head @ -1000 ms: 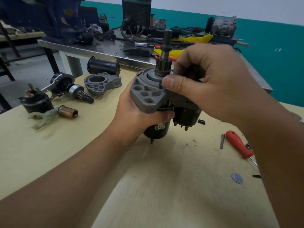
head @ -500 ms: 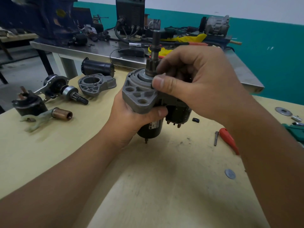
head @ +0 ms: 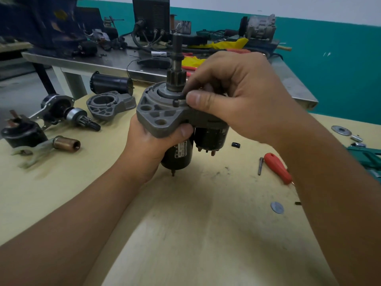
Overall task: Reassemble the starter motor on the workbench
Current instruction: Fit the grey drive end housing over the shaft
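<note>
Gripping starter motor (head: 165, 118) w/ left hand (head: 148, 145); right hand (head: 237, 100) fingers pinch its bolt (head: 179, 102).

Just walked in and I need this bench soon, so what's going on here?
A person is putting a starter motor back together at the workbench. The left hand grips it upright from below, pinion shaft up. The right hand pinches a small dark part at the grey end housing. More parts lie to the left: a spare housing, a shift fork. A red-handled screwdriver lies to the right.
</note>
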A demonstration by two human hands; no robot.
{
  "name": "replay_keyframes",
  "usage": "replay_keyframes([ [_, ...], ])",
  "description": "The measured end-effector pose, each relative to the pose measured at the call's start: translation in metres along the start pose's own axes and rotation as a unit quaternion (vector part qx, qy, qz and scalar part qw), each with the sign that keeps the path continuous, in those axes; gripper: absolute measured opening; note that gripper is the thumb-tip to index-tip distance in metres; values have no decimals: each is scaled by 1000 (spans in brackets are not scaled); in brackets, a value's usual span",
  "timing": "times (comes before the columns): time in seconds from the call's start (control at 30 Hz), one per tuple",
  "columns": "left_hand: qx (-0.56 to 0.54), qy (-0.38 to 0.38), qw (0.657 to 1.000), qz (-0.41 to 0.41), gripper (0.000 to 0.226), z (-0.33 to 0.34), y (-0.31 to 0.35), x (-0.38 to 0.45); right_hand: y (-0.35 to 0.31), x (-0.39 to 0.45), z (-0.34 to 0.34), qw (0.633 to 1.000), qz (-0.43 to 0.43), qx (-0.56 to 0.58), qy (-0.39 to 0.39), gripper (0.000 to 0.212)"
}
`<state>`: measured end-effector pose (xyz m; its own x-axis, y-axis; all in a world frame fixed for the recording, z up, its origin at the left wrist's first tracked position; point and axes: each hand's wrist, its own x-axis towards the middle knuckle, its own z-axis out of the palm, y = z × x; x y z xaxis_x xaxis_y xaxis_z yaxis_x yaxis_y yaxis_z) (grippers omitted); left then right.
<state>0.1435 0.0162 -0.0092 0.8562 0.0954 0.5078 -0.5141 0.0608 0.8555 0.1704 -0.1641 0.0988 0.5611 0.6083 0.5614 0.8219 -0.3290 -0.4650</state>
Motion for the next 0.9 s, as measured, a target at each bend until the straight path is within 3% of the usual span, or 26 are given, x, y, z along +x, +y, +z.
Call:
replay_keyframes([
  [0.07,2,-3,1000,3,52,-1,0,1,-1,0,1,1000,9,-27,12,10],
  [0.2,5,8,1000,10,45,1,-2,-1,-6,0,-9,998,15,-31,49,38],
  [0.3,2,34,999,10,49,1,-6,-2,11,-11,-51,990,90,-52,99,29],
  [0.37,-8,66,998,12,52,4,-9,-3,31,-23,-77,974,173,-142,23,16],
  [0.43,-29,111,993,14,53,8,-11,-5,51,-35,-83,934,246,-232,-114,6],
  [0.53,-25,151,988,33,62,11,-12,-8,73,-49,-60,886,280,-282,-239,13],
  [0.63,-8,137,989,55,50,6,-11,-7,93,-56,-38,873,284,-290,-270,25],
  [0.77,-5,112,992,63,37,2,-10,-6,110,-62,-29,884,266,-270,-273,11],
  [0.9,-32,106,993,31,59,-4,-11,-8,120,-65,-26,885,257,-257,-292,9],
])
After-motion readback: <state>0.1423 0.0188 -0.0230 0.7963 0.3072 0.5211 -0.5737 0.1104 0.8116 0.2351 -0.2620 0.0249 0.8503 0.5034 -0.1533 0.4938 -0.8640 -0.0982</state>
